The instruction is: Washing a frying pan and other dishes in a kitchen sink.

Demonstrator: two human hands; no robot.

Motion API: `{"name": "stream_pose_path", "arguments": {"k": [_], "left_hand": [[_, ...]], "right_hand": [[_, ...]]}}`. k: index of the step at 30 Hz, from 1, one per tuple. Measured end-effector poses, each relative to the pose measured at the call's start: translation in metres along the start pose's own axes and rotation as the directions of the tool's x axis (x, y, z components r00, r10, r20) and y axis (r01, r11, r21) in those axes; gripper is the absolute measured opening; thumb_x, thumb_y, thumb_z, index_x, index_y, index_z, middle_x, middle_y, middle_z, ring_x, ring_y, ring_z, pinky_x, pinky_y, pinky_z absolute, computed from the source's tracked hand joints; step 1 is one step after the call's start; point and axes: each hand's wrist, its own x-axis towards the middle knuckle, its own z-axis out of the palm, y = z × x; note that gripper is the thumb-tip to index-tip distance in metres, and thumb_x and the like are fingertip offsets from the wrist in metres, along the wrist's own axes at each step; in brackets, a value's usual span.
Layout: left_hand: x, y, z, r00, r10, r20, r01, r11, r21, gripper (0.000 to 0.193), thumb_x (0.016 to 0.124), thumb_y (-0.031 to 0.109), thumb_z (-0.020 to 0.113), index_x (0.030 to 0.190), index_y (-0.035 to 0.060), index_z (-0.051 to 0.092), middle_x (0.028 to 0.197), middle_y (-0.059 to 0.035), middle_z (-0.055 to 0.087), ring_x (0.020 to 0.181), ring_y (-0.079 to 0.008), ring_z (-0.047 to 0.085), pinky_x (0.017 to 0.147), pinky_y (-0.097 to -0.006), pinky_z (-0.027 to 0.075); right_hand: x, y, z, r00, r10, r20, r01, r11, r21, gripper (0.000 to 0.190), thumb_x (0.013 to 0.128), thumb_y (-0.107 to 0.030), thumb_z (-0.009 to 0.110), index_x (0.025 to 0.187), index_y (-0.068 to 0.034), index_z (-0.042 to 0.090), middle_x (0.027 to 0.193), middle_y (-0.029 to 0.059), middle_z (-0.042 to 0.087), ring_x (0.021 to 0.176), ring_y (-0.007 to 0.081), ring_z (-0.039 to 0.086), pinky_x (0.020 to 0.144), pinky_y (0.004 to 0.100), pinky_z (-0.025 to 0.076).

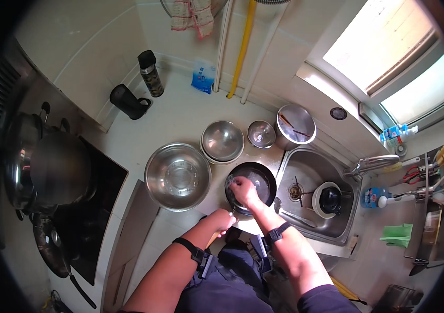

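Note:
A black frying pan (263,182) rests at the counter's front edge, just left of the sink. My left hand (225,222) is closed around its handle (213,238), which looks yellowish-brown. Inside the pan, my right hand (244,191) has its fingers bent against the left part of the inner surface. A greyish patch shows at those fingertips; whether it is a scouring pad or wet metal, I cannot tell. The pan's inside looks wet. To its left stands a large stainless steel basin (179,177), and behind it are stacked steel bowls (222,141).
The sink (298,172) at right holds a white bowl (318,209) with a black object and a ladle (294,215). A small steel bowl (261,134) and a steel pot (296,123) stand behind. The cooktop (104,184) with a large pot (22,160) is left.

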Motion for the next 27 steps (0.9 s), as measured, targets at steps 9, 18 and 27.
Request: {"name": "stream_pose_path", "arguments": {"k": [9, 18, 27], "left_hand": [[0.0, 0.0, -0.004, 0.999, -0.044, 0.016, 0.045, 0.999, -0.027, 0.047, 0.095, 0.039, 0.061, 0.07, 0.0007, 0.053, 0.057, -0.0077, 0.05, 0.044, -0.0187, 0.052, 0.044, -0.0378, 0.048], [0.011, -0.032, -0.023, 0.964, 0.02, 0.266, 0.097, 0.903, -0.418, 0.036, 0.093, 0.042, 0.065, 0.087, 0.0095, 0.053, 0.066, -0.0003, 0.052, 0.054, -0.0115, 0.052, 0.051, -0.0294, 0.047], [0.003, -0.037, -0.02, 0.972, 0.116, 0.204, -0.02, 0.907, -0.42, 0.034, 0.094, 0.04, 0.065, 0.082, 0.0108, 0.052, 0.066, 0.0008, 0.052, 0.052, -0.0109, 0.05, 0.05, -0.0287, 0.046]], "right_hand": [[0.001, 0.001, 0.005, 0.997, -0.081, 0.006, 0.081, 0.997, -0.001, 0.044, 0.086, -0.028, 0.063, 0.121, -0.002, 0.064, 0.108, 0.0241, 0.069, 0.105, 0.0377, 0.066, 0.093, 0.0413, 0.051], [-0.069, 0.004, -0.066, 0.907, -0.061, 0.417, 0.344, 0.678, -0.65, 0.03, 0.086, -0.028, 0.058, 0.11, -0.015, 0.071, 0.113, 0.0112, 0.064, 0.105, 0.0314, 0.063, 0.091, 0.0448, 0.051], [-0.086, 0.032, -0.072, 0.88, -0.47, 0.074, 0.402, 0.651, -0.644, 0.023, 0.08, -0.01, 0.059, 0.101, -0.009, 0.069, 0.094, 0.0112, 0.065, 0.09, 0.0318, 0.064, 0.08, 0.0429, 0.052]]}}
